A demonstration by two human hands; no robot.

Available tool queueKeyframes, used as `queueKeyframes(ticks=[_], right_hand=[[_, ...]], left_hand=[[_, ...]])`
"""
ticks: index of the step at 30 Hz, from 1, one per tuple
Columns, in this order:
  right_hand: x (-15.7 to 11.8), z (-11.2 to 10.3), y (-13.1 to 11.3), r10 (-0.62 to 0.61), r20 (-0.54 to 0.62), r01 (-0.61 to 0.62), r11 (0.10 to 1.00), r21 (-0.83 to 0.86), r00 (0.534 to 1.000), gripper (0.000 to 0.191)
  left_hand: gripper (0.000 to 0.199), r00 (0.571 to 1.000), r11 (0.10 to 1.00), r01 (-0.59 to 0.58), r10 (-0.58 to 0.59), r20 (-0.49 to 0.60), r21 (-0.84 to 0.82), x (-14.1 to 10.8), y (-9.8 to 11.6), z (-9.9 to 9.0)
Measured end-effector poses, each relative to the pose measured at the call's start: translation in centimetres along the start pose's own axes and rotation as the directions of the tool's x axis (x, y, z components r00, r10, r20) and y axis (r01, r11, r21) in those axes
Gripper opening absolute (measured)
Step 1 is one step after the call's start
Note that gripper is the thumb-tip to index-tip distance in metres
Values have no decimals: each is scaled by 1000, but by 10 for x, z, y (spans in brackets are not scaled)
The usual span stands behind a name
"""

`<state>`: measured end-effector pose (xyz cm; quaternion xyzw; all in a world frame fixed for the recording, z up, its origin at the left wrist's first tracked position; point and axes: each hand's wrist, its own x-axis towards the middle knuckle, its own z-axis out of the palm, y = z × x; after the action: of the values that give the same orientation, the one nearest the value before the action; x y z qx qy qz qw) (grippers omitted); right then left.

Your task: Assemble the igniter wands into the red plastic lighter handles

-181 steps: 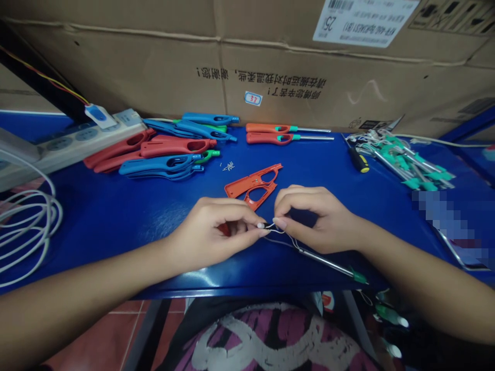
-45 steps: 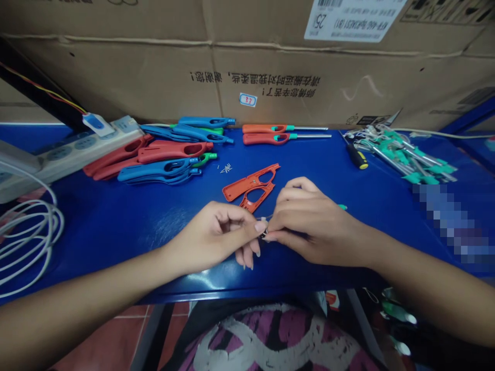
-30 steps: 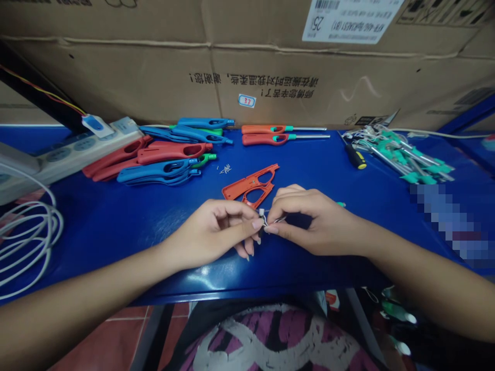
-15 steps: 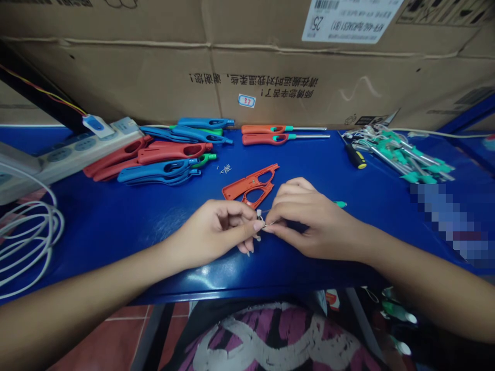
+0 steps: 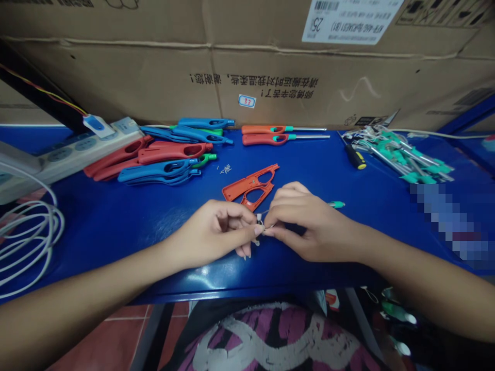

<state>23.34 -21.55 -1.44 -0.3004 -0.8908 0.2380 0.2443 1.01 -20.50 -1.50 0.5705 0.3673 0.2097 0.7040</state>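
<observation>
- Our left hand (image 5: 222,232) pinches a small white-and-black part (image 5: 259,219) between thumb and forefinger — the other fingers curl loosely beneath.
- Our right hand (image 5: 313,224) closes thumb and forefinger on a thin wire (image 5: 270,226), its tips nearly meeting the left thumb; we cannot tell exactly how the wire joins the part.
- We have the small part above the blue table (image 5: 154,211), just on the near side of two orange shell halves (image 5: 247,187).
- Beyond our right hand we see a green tip (image 5: 337,204) — the rest is mostly hidden.
</observation>
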Motion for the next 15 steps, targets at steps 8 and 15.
queueKeyframes(ticks=[8,15], right_hand=[[-2,3,1,-202,-20,194,960,-202,979,16],[-5,2,0,-323,2,291,849,-441,946,18]], left_hand=[[19,995,995,69,-65,74,-65,0,1,-4],[20,991,981,101,-85,104,-163,2,0,-6]])
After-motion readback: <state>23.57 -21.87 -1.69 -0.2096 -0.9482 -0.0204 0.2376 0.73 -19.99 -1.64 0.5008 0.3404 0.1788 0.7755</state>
